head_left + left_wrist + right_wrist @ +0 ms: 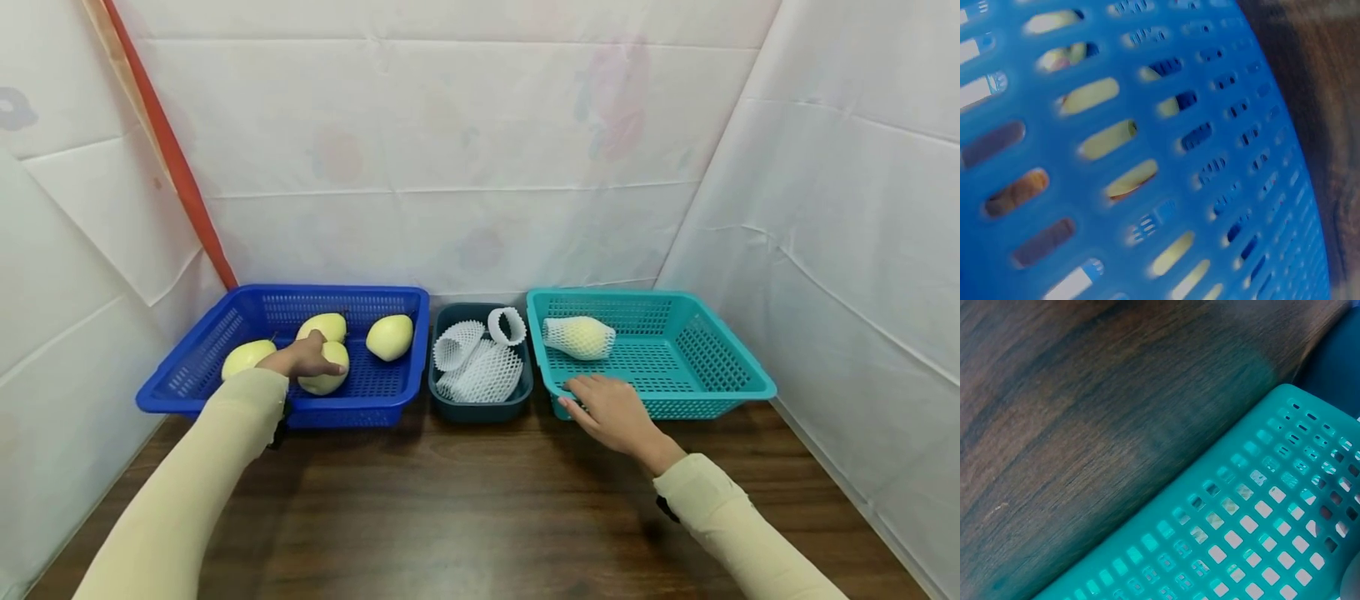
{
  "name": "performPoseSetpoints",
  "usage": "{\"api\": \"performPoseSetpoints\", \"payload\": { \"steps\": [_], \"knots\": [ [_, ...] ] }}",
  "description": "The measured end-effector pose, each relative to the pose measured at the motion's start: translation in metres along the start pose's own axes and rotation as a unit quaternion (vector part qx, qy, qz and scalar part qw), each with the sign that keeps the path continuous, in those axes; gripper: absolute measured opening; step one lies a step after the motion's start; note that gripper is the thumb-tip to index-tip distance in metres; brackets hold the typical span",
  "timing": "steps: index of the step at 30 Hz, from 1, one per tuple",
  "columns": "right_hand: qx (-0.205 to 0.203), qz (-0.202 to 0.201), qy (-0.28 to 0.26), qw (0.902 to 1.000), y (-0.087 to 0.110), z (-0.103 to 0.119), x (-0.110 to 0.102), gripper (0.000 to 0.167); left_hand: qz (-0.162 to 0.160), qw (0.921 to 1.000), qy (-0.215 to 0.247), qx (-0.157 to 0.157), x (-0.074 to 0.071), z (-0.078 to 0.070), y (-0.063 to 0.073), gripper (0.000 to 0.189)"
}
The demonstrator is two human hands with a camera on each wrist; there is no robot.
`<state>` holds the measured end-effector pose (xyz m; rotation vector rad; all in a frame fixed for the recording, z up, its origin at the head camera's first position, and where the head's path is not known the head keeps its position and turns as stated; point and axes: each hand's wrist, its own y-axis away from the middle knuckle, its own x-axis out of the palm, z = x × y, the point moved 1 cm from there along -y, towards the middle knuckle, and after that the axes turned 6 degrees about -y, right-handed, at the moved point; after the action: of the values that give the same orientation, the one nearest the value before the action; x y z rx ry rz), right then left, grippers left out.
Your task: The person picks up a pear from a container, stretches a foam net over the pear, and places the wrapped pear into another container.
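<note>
Several pale yellow-green pears lie in the blue basket (390, 410) on the left. My left hand (298, 358) reaches over its near rim and grips one pear (326, 381), thumb on top; part of the fruit is hidden. Beside it are a pear behind the hand (330, 325), one at the left (246, 358) and one at the right (390, 337). My right hand (615, 415) rests at the near left rim of the teal basket (720, 396), holding nothing visible. Inside that basket lies a pear in a white foam net (581, 337).
Between the baskets stands a dark teal bin (480, 412) with several white foam nets (487, 371). All three containers sit on a brown wooden table (450, 508). White sheeting (450, 150) hangs behind and at both sides, with a red strip (176, 158) at the left.
</note>
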<state>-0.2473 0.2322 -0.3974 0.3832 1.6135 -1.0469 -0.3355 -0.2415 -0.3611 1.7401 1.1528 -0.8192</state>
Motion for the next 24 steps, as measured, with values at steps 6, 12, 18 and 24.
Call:
{"api": "performPoseSetpoints", "payload": {
  "steps": [6, 12, 18, 24],
  "knots": [
    [0.0, -0.002, 0.0, 1.0, 0.0, 0.001, 0.0, 0.029, -0.02, 0.9994, 0.027, 0.004, 0.001, 0.002, 0.003, 0.066],
    [0.006, 0.005, -0.007, 0.9999, 0.001, 0.003, 0.0, 0.029, -0.036, 0.9986, 0.034, 0.02, 0.002, 0.0, 0.013, 0.073],
    [0.0, -0.007, 0.0, 1.0, 0.001, 0.004, -0.001, 0.027, -0.08, 0.9957, 0.03, 0.037, 0.001, -0.006, 0.021, 0.075],
    [-0.01, -0.036, 0.0, 0.9993, 0.0, 0.003, -0.001, 0.025, -0.124, 0.9887, 0.062, 0.057, 0.001, -0.018, 0.028, 0.076]
  ]
}}
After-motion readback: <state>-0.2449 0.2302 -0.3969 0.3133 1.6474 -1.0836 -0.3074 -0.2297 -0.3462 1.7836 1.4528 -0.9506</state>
